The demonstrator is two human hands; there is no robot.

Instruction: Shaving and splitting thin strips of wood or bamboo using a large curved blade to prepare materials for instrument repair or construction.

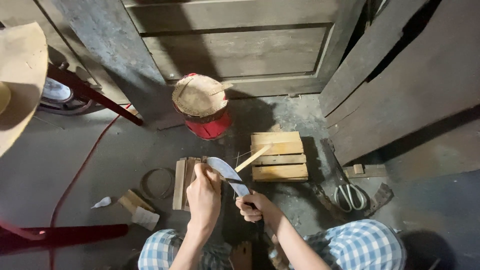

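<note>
Nearest, the right hand (252,206) is closed around the handle of a knife (227,173), its curved blade laid against a thin stick (254,157). Just beside it the left hand (204,192) grips the stick's near end. Probably light, stiff and splintery, the stick is best held low, clear of the heavy, sharp blade. Beyond lie stacked slats (279,156), scissors (350,196) and a red drum (204,106).

No packages, labels, signs, screens.
</note>
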